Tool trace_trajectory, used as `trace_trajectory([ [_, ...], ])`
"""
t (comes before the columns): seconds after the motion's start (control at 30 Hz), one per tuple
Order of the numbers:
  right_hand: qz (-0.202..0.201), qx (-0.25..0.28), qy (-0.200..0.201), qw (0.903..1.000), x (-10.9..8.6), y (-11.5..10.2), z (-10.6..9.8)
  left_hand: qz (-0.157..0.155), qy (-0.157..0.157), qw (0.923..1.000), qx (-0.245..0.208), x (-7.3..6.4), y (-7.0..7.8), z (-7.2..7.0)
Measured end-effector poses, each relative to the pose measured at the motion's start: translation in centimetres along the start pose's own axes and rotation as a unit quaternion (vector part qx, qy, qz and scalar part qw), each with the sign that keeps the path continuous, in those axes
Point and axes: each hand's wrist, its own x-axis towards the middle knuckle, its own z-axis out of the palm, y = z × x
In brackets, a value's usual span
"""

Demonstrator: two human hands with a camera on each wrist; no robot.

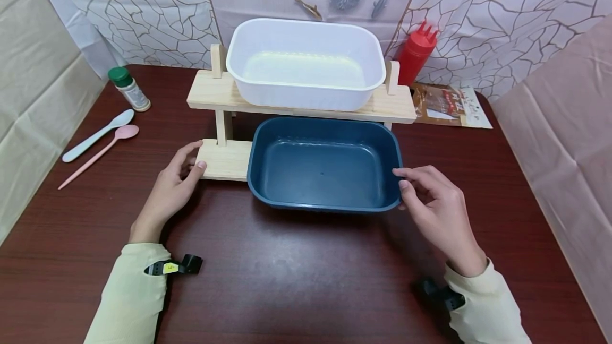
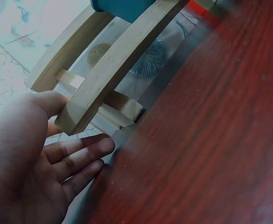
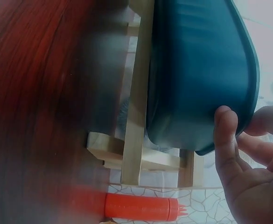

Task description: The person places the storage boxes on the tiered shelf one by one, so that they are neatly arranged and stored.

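A two-tier wooden rack stands on the table. On its lower shelf sits a dark blue plastic basin, set toward the right; a white basin rests on the upper shelf. My left hand grips the left end of the lower shelf board between thumb and index finger. In the left wrist view, the other fingers extend below the board. My right hand pinches the blue basin's right rim, its thumb against the outer wall in the right wrist view. Both basins look empty.
At the left lie a pale blue spoon and a pink spoon, near a green-capped shaker jar. A red squeeze bottle and a brown-and-white packet are at the back right. Patterned cloth hangs behind.
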Motion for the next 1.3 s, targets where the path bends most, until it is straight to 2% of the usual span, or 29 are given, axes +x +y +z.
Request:
trace_trajectory([
  [0.4, -0.008, 0.020, -0.010, 0.9997, 0.7, -0.1, 1.0, -0.009, -0.001, 0.9999, 0.004, 0.1, -0.2, 0.1],
  [0.6, -0.011, 0.032, -0.013, 0.9994, 1.0, -0.3, 1.4, -0.003, -0.004, 1.0000, 0.009, 0.1, -0.4, 0.0],
  [1.3, -0.008, 0.038, -0.037, 0.9985, 2.1, -0.5, 2.3, -0.012, -0.006, 0.9999, 0.008, 0.0, -0.1, 0.0],
])
